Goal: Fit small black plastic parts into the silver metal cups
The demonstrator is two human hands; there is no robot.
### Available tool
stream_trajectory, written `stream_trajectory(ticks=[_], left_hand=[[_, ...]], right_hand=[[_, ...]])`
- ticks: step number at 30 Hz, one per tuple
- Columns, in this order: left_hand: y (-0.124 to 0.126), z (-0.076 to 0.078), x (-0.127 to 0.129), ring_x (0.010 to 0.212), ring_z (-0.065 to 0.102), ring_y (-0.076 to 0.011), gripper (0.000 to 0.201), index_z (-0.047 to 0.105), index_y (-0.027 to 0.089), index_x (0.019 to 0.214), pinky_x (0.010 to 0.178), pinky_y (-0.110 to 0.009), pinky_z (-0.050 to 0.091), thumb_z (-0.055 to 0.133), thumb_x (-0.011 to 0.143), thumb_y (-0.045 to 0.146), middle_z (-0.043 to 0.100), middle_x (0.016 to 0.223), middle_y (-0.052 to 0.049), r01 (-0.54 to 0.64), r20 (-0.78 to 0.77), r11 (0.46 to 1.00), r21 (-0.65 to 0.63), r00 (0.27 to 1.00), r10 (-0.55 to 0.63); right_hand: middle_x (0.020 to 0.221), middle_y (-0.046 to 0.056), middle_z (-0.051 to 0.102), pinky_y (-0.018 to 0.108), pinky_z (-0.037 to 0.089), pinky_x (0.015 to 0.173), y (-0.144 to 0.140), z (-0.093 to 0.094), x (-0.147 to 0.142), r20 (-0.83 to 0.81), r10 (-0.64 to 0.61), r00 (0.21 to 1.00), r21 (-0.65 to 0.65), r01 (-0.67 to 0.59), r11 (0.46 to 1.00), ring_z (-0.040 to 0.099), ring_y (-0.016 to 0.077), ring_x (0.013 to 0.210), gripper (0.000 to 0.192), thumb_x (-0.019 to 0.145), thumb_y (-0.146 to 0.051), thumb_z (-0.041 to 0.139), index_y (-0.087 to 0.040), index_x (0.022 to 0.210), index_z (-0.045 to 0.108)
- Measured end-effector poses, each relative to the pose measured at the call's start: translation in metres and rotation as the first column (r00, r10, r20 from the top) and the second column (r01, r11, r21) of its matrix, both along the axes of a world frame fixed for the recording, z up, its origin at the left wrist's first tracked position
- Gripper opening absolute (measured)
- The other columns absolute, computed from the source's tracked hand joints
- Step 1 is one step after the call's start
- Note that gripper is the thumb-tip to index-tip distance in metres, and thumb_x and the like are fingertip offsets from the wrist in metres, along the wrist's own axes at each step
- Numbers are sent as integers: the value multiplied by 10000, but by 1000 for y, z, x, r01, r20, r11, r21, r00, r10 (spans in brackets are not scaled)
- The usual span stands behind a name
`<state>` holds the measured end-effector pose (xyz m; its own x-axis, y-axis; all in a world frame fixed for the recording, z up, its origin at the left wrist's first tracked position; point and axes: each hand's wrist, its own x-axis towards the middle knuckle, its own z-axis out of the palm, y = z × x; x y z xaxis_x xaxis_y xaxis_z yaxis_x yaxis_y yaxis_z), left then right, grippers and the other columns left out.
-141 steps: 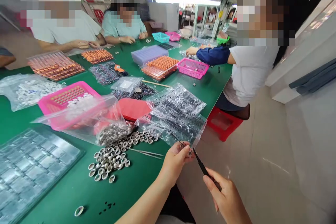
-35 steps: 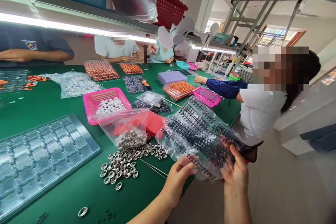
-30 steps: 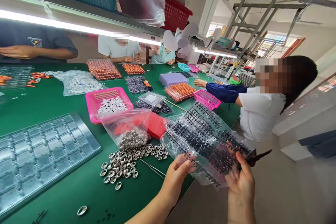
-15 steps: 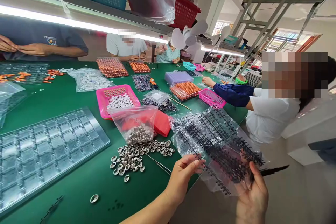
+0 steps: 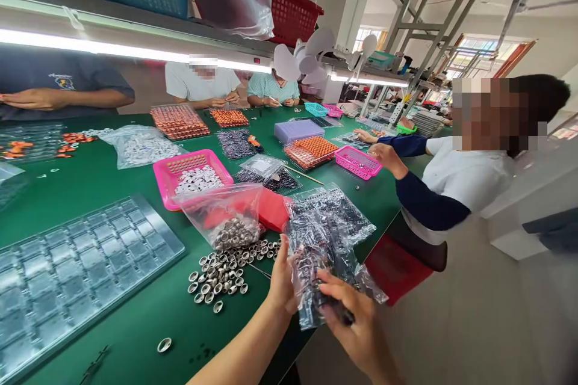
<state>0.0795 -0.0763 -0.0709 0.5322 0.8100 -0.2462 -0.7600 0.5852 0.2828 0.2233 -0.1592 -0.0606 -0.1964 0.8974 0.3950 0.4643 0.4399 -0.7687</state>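
A crumpled clear plastic bag (image 5: 311,252) full of black plastic strips is at the table's front edge. My left hand (image 5: 282,283) grips its left side, thumb up and fingers partly hidden behind it. My right hand (image 5: 359,328) lies over the bag's lower right, fingers bent and slightly blurred. A dark piece, looking like a black strip (image 5: 347,316), shows under those fingers. Left of my hands are a loose heap of silver metal rings (image 5: 219,280), tweezers (image 5: 261,271) and a zip bag (image 5: 235,210) of similar rings. Another flat bag of black parts (image 5: 354,219) lies behind.
A clear compartment tray (image 5: 90,258) fills the left. Beyond are a pink basket (image 5: 165,183) of white pieces, a purple block (image 5: 298,131), trays of orange parts (image 5: 311,150) and another pink basket (image 5: 356,162). A co-worker (image 5: 469,180) sits at right near a red stool (image 5: 397,267).
The bag has gone from spread flat and raised to bunched up, lower and further left. My right hand has moved left onto it. The co-worker's near arm has lifted.
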Motion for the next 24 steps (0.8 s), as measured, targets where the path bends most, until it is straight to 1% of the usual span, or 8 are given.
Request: stream_trajectory(ticks=[2, 4, 9, 11, 13, 16, 20, 24], left_hand=[[5, -2, -6, 984, 665, -343, 694, 661, 111, 1066, 893, -463, 506, 536, 768, 725, 710, 1048, -164, 4, -37, 999, -49, 999, -6], [8, -6, -10, 940, 679, -334, 683, 659, 118, 1082, 861, -467, 521, 539, 772, 714, 719, 1019, -152, 12, -65, 997, -72, 998, -17], [8, -12, -13, 961, 672, -340, 582, 677, 169, 1087, 840, -470, 528, 570, 782, 654, 719, 1065, -124, 55, -84, 998, -25, 995, -57], [7, -10, -12, 997, 660, -358, 552, 685, 200, 1084, 843, -474, 524, 585, 770, 643, 717, 1090, -109, 60, -103, 998, -16, 993, -61], [5, -7, -11, 1024, 652, -359, 548, 674, 210, 1120, 861, -470, 515, 590, 773, 626, 710, 1119, -102, 58, -106, 998, -20, 993, -60], [1, -3, -9, 990, 671, -326, 523, 632, 185, 1195, 879, -462, 506, 593, 806, 531, 711, 1116, -107, 45, -59, 998, -45, 997, -48], [-2, -1, -3, 917, 693, -326, 475, 629, 114, 1185, 858, -462, 509, 591, 770, 341, 740, 973, -118, 28, -12, 998, -59, 1000, -29], [-3, 1, 3, 912, 691, -324, 543, 620, 110, 1205, 859, -450, 504, 558, 676, 214, 745, 967, -101, 51, -7, 999, -14, 999, -51]], right_hand=[[1360, -22, 565, 435, 538, 968, -2, -3, -11, 45, 75, 996, -27, -73, 997, 585, 263, 1194, 556, 823, -149, 643, -457, 1269, 520], [1393, -17, 532, 424, 539, 970, -5, -6, -16, 61, 102, 993, -44, -99, 994, 576, 271, 1204, 610, 797, -164, 688, -451, 1300, 500], [1367, 68, 562, 403, 528, 972, -13, -4, -9, 80, 125, 989, -38, -123, 992, 591, 291, 1186, 588, 743, -301, 793, -328, 1282, 561], [1262, 70, 641, 354, 569, 898, -14, -1, -3, 63, 57, 996, -21, -55, 998, 649, 262, 1098, 451, 794, -292, 751, -301, 1222, 609], [1124, 58, 694, 293, 599, 789, -13, 1, 3, 39, -83, 996, 13, 82, 997, 693, 219, 961, 321, 849, -255, 689, -294, 1164, 637], [1029, 58, 677, 278, 589, 757, -8, 0, 12, 40, -215, 976, 72, 212, 975, 687, 192, 872, 270, 900, -213, 607, -288, 1158, 633], [1005, 67, 631, 304, 571, 786, 4, 1, 17, 93, -218, 972, 145, 203, 968, 665, 195, 881, 318, 915, -186, 566, -285, 1215, 599], [1083, 68, 600, 331, 555, 856, 27, 10, 17, 112, -221, 969, 234, 190, 953, 643, 211, 982, 364, 915, -186, 570, -305, 1258, 567]])
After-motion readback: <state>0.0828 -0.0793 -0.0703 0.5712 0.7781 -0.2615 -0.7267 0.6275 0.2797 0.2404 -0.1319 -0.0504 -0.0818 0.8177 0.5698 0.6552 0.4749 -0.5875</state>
